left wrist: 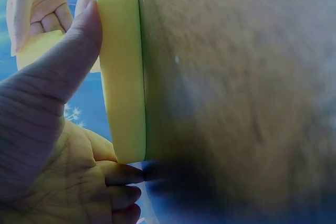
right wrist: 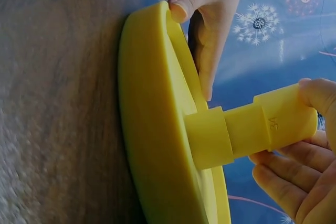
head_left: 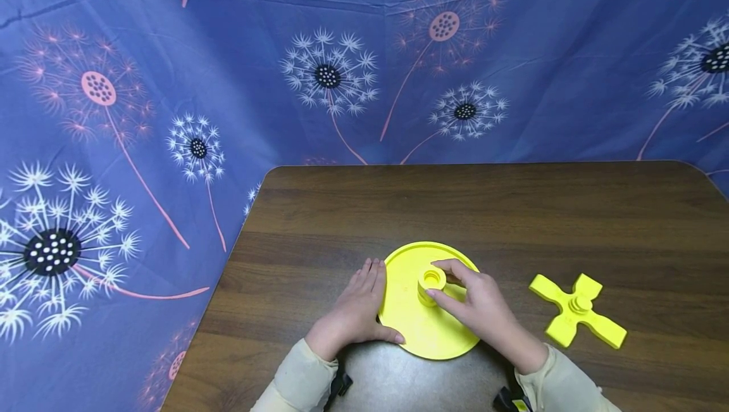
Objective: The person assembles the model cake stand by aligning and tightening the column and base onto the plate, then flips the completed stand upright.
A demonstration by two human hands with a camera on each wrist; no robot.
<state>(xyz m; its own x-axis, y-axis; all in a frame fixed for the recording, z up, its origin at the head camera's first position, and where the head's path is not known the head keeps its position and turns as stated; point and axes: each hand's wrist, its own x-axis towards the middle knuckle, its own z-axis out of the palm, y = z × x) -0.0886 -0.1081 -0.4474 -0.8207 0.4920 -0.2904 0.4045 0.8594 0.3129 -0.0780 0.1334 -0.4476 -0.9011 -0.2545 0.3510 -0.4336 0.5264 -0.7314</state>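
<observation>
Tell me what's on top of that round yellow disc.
A yellow collar and, above it, a stepped yellow cylinder pinched by the right hand. The left hand touches the disc at its rim. The collar's inside and the disc beneath it are covered.

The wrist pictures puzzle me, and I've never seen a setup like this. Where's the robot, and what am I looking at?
There's no robot here, just a person's two bare hands. The wide picture comes from a camera worn on the head, looking forward and down. The other two come from cameras on each wrist, so the table looks tipped sideways.

On the table lie a yellow disc and, to its right, a yellow cross-shaped piece. The left hand rests against the disc's edge. The right hand grips the top of a stepped yellow post standing on the disc.
</observation>
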